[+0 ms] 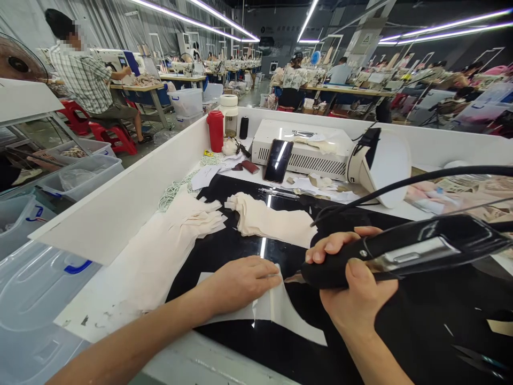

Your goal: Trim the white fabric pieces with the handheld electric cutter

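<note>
My right hand (352,283) is closed around a black corded hand tool (404,251), its metal tip (294,278) pointing left and touching a white fabric piece (280,313) on the glossy black work surface (420,321). My left hand (244,280) lies palm down on that fabric piece with its fingers together, right beside the tool tip. Behind my hands rests a folded stack of cream fabric pieces (272,219), and a longer spread of cream pieces (160,251) lies to the left.
A white box-shaped machine (300,149) with a phone (278,160) leaning on it stands at the back, beside a white lamp head (380,166). A red bottle (215,130) and jar (230,115) stand far left. Clear plastic bins (36,278) sit left. People work at distant tables.
</note>
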Demonstrator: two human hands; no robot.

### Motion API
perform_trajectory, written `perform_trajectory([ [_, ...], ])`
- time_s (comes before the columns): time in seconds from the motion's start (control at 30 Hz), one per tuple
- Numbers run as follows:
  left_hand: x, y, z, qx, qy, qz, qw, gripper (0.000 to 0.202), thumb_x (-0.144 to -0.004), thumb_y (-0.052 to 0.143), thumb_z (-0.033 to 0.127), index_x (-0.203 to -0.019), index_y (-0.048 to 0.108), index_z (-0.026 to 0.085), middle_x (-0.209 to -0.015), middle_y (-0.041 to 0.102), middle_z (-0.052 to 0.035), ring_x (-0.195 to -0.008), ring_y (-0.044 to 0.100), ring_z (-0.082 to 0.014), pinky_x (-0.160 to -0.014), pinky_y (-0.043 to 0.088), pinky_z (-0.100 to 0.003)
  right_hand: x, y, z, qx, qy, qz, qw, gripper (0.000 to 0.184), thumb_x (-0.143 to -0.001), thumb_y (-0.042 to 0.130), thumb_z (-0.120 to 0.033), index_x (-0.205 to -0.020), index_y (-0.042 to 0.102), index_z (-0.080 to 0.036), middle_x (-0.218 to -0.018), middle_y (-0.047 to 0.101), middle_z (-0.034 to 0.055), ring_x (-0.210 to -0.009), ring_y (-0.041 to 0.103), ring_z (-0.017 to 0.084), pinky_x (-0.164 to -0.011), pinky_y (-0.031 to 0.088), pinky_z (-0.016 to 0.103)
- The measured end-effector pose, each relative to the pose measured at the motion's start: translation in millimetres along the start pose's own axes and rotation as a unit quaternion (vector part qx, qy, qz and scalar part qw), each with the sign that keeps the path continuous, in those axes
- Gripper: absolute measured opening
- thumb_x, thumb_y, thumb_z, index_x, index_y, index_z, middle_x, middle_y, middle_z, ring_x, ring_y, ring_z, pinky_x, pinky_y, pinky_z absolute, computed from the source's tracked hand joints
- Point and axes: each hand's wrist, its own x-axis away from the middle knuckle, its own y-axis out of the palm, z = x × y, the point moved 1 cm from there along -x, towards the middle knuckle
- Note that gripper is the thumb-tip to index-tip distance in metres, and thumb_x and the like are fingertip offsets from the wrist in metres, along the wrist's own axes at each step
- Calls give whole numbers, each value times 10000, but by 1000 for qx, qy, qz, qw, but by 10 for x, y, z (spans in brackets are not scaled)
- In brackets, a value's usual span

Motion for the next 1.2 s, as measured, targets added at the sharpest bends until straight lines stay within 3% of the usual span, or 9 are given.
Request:
perform_trajectory([
  [0.3, -1, 21, -21, 5, 5, 10, 1000, 253, -1184, 609, 99, -1390, 756, 110, -1359, 832, -126, -1271, 805, -234, -1160, 664, -380, 20, 9, 16, 8, -1, -4, 1000, 391, -855, 992, -416, -1128, 735, -305, -784, 709, -66, -587, 675, 168, -561, 598, 330],
  [0.47, -34, -66, -7, -11, 33, 16, 999, 236, -1174, 623, 98, -1373, 750, 111, -1341, 829, -132, -1304, 785, -236, -1207, 635, -400, 13, -21, -85, -2, -9, 3, 1000, 421, -837, 1006, -423, -1141, 744, -296, -791, 700, -59, -585, 672, 171, -546, 596, 325],
  [0.53, -56, -127, 42, -3, 39, 8, 999, 212, -1169, 638, 109, -1351, 747, 113, -1312, 825, -132, -1297, 774, -234, -1214, 626, -398, 24, -32, -115, 2, -10, 2, 1000, 430, -842, 1004, -443, -1147, 736, -299, -793, 690, -60, -581, 669, 176, -549, 603, 335],
  [0.67, -76, -187, 169, 21, 42, -38, 998, 130, -1173, 667, 180, -1264, 740, 123, -1202, 812, -111, -1155, 771, -226, -1092, 659, -350, 55, -42, -117, 3, -14, -3, 1000, 426, -862, 994, -455, -1154, 724, -302, -800, 689, -63, -580, 672, 171, -546, 598, 324],
  [0.8, -57, -149, 232, 14, 47, -60, 997, 127, -1166, 695, 207, -1242, 721, 108, -1145, 785, -103, -1093, 751, -241, -1059, 651, -365, 86, -33, -82, -1, -15, -1, 1000, 437, -864, 999, -462, -1161, 724, -296, -802, 701, -61, -591, 666, 159, -559, 602, 311],
  [1.2, -22, -119, 279, 1, 28, -40, 999, 124, -1191, 615, 151, -1265, 710, 125, -1158, 768, -92, -1113, 761, -223, -1048, 639, -342, 143, -22, -10, 12, -8, -12, 1000, 407, -887, 964, -447, -1163, 701, -304, -813, 709, -66, -597, 699, 169, -570, 627, 333],
])
